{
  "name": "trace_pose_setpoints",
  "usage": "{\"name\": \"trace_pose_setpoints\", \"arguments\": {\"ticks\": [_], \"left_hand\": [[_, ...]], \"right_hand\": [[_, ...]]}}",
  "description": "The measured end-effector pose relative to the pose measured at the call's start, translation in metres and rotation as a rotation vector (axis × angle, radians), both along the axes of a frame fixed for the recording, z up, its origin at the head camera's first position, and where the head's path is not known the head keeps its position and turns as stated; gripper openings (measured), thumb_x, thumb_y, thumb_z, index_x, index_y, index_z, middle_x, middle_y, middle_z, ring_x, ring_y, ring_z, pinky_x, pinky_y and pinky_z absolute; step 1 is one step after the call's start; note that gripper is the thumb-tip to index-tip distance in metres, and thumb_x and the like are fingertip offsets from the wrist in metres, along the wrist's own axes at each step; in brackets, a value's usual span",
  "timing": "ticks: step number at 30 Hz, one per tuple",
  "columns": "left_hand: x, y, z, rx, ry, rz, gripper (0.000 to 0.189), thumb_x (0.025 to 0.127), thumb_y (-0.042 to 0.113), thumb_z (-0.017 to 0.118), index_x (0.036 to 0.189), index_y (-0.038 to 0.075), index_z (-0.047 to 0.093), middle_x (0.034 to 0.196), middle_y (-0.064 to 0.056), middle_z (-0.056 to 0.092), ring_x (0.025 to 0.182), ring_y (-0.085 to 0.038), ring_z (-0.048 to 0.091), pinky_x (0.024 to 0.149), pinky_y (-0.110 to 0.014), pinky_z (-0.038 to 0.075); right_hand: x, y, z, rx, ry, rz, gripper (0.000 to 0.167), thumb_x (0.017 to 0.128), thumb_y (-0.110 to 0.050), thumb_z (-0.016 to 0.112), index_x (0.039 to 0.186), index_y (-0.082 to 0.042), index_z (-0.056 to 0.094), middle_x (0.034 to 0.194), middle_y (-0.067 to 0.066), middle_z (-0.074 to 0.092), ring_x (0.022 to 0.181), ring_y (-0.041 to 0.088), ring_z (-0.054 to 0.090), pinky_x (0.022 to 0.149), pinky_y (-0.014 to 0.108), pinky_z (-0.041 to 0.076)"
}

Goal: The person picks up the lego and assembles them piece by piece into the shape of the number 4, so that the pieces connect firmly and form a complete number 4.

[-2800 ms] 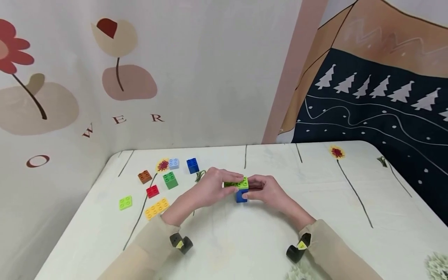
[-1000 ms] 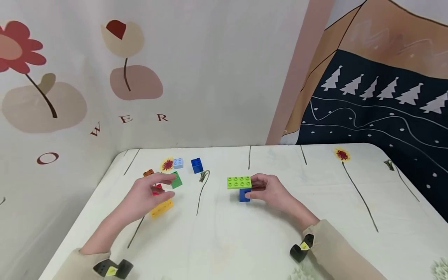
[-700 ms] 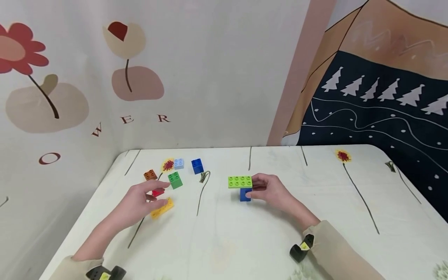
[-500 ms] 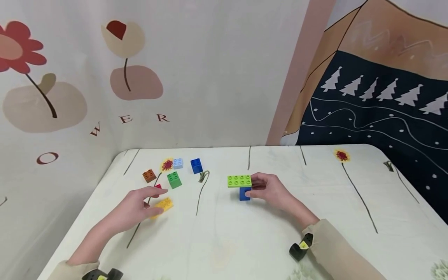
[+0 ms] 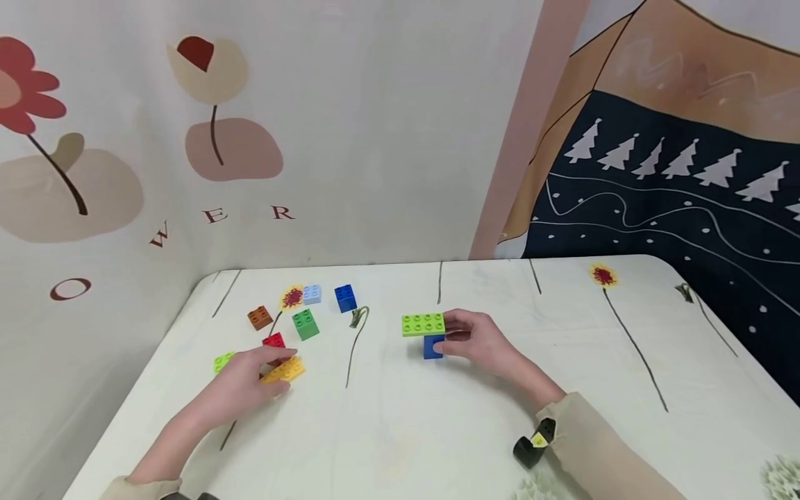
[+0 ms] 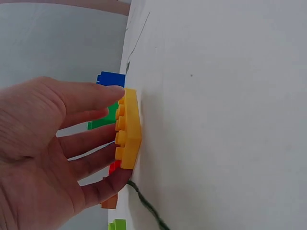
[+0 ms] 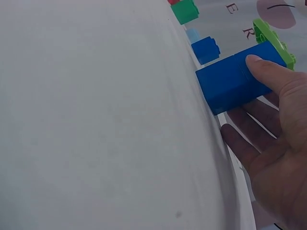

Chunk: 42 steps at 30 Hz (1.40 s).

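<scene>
My left hand (image 5: 246, 378) straddles a yellow toy building brick (image 5: 284, 370) lying on the table, thumb on the near side and fingers on the far side. In the left wrist view the thumb reaches the upper end of the yellow brick (image 6: 130, 129), and the other fingers extend behind it; a firm hold cannot be made out. My right hand (image 5: 478, 339) pinches an upright blue block (image 5: 432, 346) between thumb and fingers. A long lime-green brick (image 5: 423, 324) sits across its top, jutting out to the left. The right wrist view shows the blue block (image 7: 235, 79) close up, its base at the table.
Around the left hand lie a red brick (image 5: 273, 339), a lime-green brick (image 5: 222, 362), a brown brick (image 5: 260, 317) and a green brick (image 5: 305, 324). Farther back are a light blue brick (image 5: 312, 294) and a dark blue brick (image 5: 345, 298). A patterned cloth covers the table (image 5: 400, 430).
My left hand has left the lime-green brick on the blue block, moved left, and come down around the yellow brick. The right hand has kept holding the blue block in place.
</scene>
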State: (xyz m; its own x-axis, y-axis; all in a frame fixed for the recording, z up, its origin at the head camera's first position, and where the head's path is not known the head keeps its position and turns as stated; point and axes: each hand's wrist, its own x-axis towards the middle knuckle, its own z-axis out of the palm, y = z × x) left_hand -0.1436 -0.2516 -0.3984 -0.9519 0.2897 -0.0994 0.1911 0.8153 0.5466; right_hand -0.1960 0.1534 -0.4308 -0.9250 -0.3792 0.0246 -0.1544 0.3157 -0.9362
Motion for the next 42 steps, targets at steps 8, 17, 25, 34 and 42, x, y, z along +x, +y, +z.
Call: {"name": "trace_pose_setpoints", "arguments": {"ticks": [8,17,25,34,42], "left_hand": [[0.0,0.002,-0.005,-0.066,0.039,-0.019,0.05,0.083,0.0,0.081,0.131,0.001,0.068,0.129,-0.02,0.066,0.122,-0.047,0.055,0.101,-0.065,0.045],[0.001,0.001,-0.01,-0.035,0.062,0.001,0.047,0.083,-0.005,0.078,0.129,0.002,0.07,0.129,-0.02,0.065,0.12,-0.044,0.058,0.099,-0.063,0.048],[0.004,0.0,-0.011,0.029,0.082,0.012,0.045,0.083,-0.008,0.073,0.127,0.005,0.072,0.129,-0.019,0.064,0.121,-0.044,0.056,0.1,-0.062,0.048],[0.003,0.005,-0.01,0.096,0.13,0.021,0.044,0.084,-0.005,0.077,0.126,0.007,0.073,0.122,-0.008,0.066,0.114,-0.032,0.061,0.096,-0.052,0.053],[0.001,0.018,-0.003,0.164,0.116,-0.005,0.042,0.085,-0.004,0.077,0.125,0.007,0.074,0.118,-0.004,0.065,0.11,-0.026,0.06,0.088,-0.031,0.054]], "right_hand": [[0.002,0.0,0.001,-0.026,0.008,0.0,0.048,0.088,-0.003,0.08,0.133,0.001,0.063,0.125,0.016,0.069,0.111,0.03,0.068,0.089,0.032,0.058],[0.002,-0.001,0.002,-0.111,0.001,-0.005,0.055,0.089,-0.004,0.079,0.14,-0.001,0.058,0.128,0.016,0.067,0.115,0.031,0.066,0.093,0.03,0.056],[0.003,-0.001,0.003,-0.159,0.004,-0.02,0.056,0.09,-0.002,0.078,0.141,0.002,0.057,0.13,0.018,0.066,0.116,0.033,0.064,0.094,0.029,0.056],[0.004,-0.002,0.003,-0.184,0.026,-0.027,0.048,0.09,-0.002,0.077,0.135,0.003,0.061,0.126,0.019,0.067,0.11,0.032,0.066,0.093,0.028,0.056],[0.004,-0.003,0.003,-0.177,0.023,-0.036,0.047,0.09,-0.001,0.076,0.134,0.003,0.062,0.126,0.02,0.067,0.109,0.032,0.066,0.092,0.027,0.056]]}}
